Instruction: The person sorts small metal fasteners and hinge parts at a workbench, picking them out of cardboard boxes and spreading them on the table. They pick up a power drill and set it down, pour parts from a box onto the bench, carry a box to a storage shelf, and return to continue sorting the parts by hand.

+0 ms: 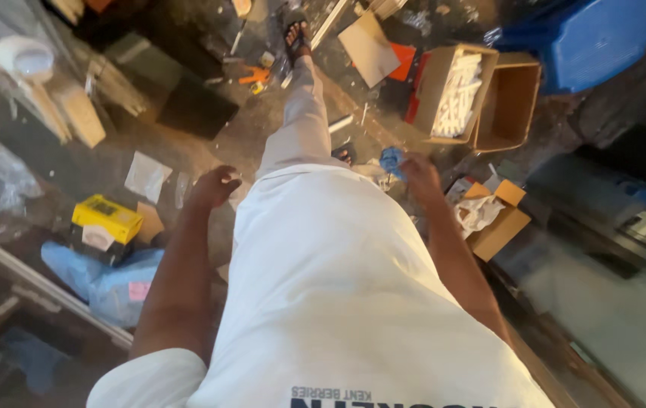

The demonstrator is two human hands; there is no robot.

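One small crumpled blue cloth-like piece (392,161) is sitting right at the tips of the right hand (419,177), just upper left of its knuckles near the frame's centre, and the fingers are closing around its lower edge. It is bunched up, so no long axis is showing. The left hand (213,187) is hanging well apart at centre left, fingers curling loosely together on nothing. Down on the cluttered floor (209,136), an open cardboard box of white sticks (455,94) is lying at upper right.

White short-sleeved shirt (338,302) with dark lettering, pale grey trousers (300,121), black open sandal (295,34)
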